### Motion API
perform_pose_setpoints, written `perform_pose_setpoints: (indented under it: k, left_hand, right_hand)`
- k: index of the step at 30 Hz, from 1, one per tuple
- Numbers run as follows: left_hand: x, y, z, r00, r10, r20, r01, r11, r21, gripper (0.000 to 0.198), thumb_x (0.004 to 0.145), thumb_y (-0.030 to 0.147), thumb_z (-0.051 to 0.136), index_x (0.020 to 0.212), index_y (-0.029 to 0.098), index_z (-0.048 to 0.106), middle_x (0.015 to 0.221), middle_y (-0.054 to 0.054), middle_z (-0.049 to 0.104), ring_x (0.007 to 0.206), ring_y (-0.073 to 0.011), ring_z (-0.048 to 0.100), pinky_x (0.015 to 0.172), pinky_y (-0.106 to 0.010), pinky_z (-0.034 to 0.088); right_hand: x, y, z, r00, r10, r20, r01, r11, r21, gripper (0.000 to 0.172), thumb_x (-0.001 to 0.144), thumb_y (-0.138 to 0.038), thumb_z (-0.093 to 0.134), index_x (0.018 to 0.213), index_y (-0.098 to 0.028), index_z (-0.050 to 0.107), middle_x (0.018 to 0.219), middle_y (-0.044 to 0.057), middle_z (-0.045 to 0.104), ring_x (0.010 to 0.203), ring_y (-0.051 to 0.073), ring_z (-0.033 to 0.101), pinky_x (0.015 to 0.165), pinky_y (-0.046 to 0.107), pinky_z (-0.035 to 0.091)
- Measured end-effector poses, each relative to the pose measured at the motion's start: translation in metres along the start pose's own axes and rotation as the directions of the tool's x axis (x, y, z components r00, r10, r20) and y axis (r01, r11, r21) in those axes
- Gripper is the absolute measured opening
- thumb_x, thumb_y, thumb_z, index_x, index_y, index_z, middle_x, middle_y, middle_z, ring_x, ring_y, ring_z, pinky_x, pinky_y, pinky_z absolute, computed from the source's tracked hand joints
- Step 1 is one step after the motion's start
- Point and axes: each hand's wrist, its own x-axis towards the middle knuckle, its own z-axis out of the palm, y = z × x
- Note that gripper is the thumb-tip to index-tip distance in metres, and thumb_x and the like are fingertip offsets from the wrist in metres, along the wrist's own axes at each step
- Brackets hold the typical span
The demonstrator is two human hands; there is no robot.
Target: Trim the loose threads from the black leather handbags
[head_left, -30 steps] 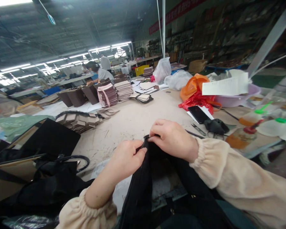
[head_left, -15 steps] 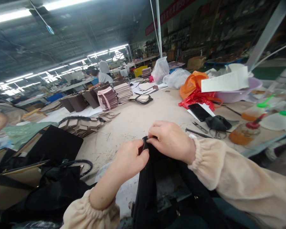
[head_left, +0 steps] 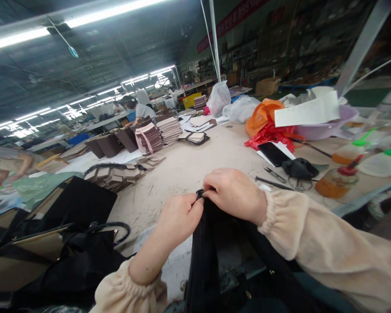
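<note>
A black fabric piece [head_left: 203, 261], which looks like part of a bag, hangs from my hands over the near edge of the table. My left hand [head_left: 181, 217] pinches its top edge between thumb and fingers. Right beside it, my right hand [head_left: 231, 191] grips the same edge, fingers curled and thumb pressed in. The fingertips of both hands almost touch, and they partly hide the gripped edge. Small gold-coloured metal bits show on the dark material below.
Black bags [head_left: 81, 256] lie at the left. Stacks of brown pieces [head_left: 150, 137] stand farther back. At the right are a phone [head_left: 272, 153], snips [head_left: 275, 174], a black pen [head_left: 273, 183] and bottles of orange liquid [head_left: 335, 184]. Other people work at the far left and back.
The view has shifted slightly, with the background lower in the frame. Both hands keep their hold; the gripped black edge now shows a little less between the fingertips.
</note>
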Motion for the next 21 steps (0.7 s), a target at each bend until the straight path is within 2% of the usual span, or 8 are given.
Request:
perform_pose_setpoints:
  k: [5,8,11,14,16,21]
  left_hand:
    - [0.0,0.003,0.0,1.0,-0.013,-0.004,0.013,0.999,0.039,0.037,0.087,0.034,0.037,0.055,0.016,0.042,0.049,0.003,0.039,0.049,-0.0085,0.035,0.051,-0.025,0.017]
    - [0.001,0.001,0.001,1.0,-0.011,-0.014,0.011,0.999,0.041,0.036,0.087,0.033,0.037,0.056,0.016,0.043,0.05,0.002,0.042,0.05,-0.0087,0.037,0.051,-0.025,0.017]
    - [0.0,0.0,0.001,1.0,-0.019,-0.024,0.02,0.999,0.034,0.036,0.087,0.032,0.036,0.057,0.016,0.045,0.051,0.002,0.044,0.051,-0.0089,0.039,0.052,-0.025,0.018]
    - [0.0,0.001,0.0,0.999,-0.038,-0.012,0.039,0.999,0.026,0.036,0.087,0.033,0.036,0.058,0.016,0.046,0.052,0.002,0.046,0.051,-0.0091,0.039,0.052,-0.025,0.018]
    - [0.001,0.003,-0.001,0.999,-0.04,-0.006,0.04,0.999,0.023,0.036,0.087,0.033,0.036,0.057,0.016,0.046,0.051,0.002,0.045,0.05,-0.0093,0.039,0.052,-0.025,0.018]
    - [0.003,0.005,0.001,0.999,-0.031,-0.022,0.031,0.999,0.033,0.037,0.087,0.033,0.036,0.056,0.016,0.044,0.05,0.001,0.044,0.05,-0.0098,0.04,0.052,-0.025,0.019]
  right_hand:
    - [0.0,0.001,0.0,1.0,0.03,0.003,-0.03,0.999,0.023,0.006,0.077,-0.025,0.063,0.074,-0.02,0.06,0.076,0.001,0.063,0.074,0.016,0.057,0.066,0.025,0.036]
    - [0.0,0.001,0.0,0.998,0.067,-0.002,-0.067,0.995,0.079,0.01,0.076,-0.023,0.063,0.084,-0.02,0.06,0.079,0.001,0.064,0.075,0.015,0.058,0.065,0.024,0.037]
    - [0.0,0.005,-0.001,0.996,0.081,0.032,-0.085,0.982,0.17,0.029,0.074,-0.021,0.062,0.103,-0.02,0.057,0.08,0.0,0.066,0.074,0.015,0.059,0.066,0.024,0.039]
    - [-0.003,0.013,-0.003,0.989,0.039,0.142,-0.075,0.963,0.259,0.057,0.071,-0.024,0.065,0.125,-0.02,0.048,0.086,0.0,0.067,0.078,0.016,0.061,0.071,0.024,0.043]
    - [-0.006,0.019,-0.006,0.979,0.044,0.197,-0.096,0.96,0.263,0.067,0.069,-0.029,0.066,0.132,-0.017,0.044,0.095,0.004,0.068,0.086,0.019,0.062,0.077,0.025,0.044]
    - [-0.014,0.03,-0.013,0.969,0.105,0.225,-0.146,0.973,0.177,0.045,0.075,-0.033,0.06,0.117,-0.015,0.061,0.105,0.008,0.068,0.095,0.022,0.062,0.086,0.028,0.044]
